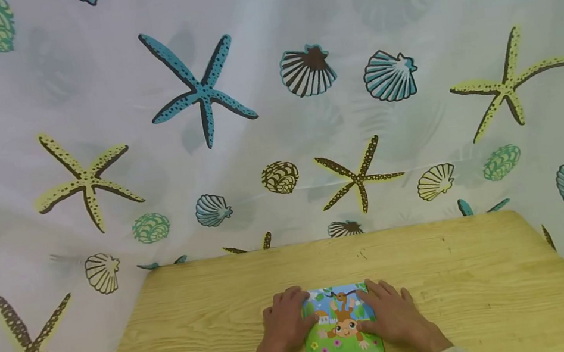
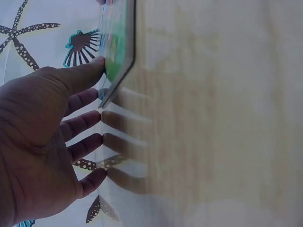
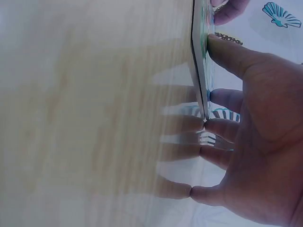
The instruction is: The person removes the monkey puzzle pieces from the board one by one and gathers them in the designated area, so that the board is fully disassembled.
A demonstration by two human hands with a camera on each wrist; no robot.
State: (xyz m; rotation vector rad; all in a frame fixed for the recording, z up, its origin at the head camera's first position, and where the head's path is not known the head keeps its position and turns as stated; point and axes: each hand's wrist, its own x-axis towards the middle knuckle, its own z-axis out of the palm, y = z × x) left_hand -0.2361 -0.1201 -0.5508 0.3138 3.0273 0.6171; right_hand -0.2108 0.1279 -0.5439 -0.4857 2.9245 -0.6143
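On the table (image 1: pixel 198 314), my head view is showing the board (image 1: pixel 341 319) lying between the left hand (image 1: pixel 287 322) and right hand (image 1: pixel 394 313). In the left wrist view, I'm seeing the thumb (image 2: pixel 87 74) touching the board, fingers (image 2: pixel 80 124) relaxed and spread; the right wrist view is showing likewise.

The thin board (image 3: pixel 198 56) is touched on its printed face by the thumb of the right hand (image 3: pixel 265 127). Three other fingertips are rested on the table (image 3: pixel 94 123) past the board's corner. Beyond the board, part of the left hand (image 3: pixel 233 10) and shell-patterned cloth (image 3: pixel 272 40) are seen.
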